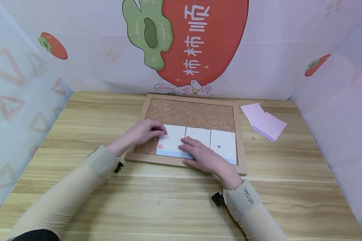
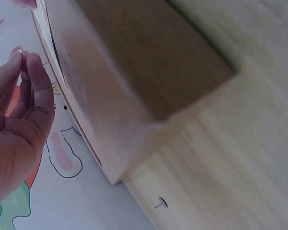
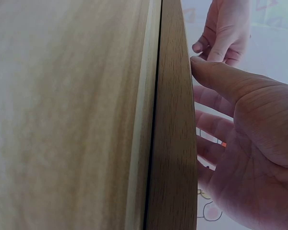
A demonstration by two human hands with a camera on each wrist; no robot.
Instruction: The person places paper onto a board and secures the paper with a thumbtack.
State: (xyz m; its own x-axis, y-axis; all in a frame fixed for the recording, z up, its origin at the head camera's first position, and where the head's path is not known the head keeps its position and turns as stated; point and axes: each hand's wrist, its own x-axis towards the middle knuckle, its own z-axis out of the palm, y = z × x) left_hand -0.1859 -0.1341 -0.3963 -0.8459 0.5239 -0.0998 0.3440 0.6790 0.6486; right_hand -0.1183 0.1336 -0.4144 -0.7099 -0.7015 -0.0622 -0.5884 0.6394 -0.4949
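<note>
Left hand (image 1: 145, 130) pinches tack (image 2: 20, 51) at left card (image 1: 172, 142); right hand (image 1: 202, 155), fingers extended, rests on middle card (image 1: 200, 133), likely to steady it.

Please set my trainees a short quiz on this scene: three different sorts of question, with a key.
1. How many white sheets lie on the corkboard?
2. True or false: the pink paper lies to the left of the board.
3. Whose fingertips pinch a small object at the leftmost white sheet: A) the left hand's; B) the right hand's?

Key: 1. Three. 2. False; the pink paper lies to the right. 3. A, the left hand.
</note>
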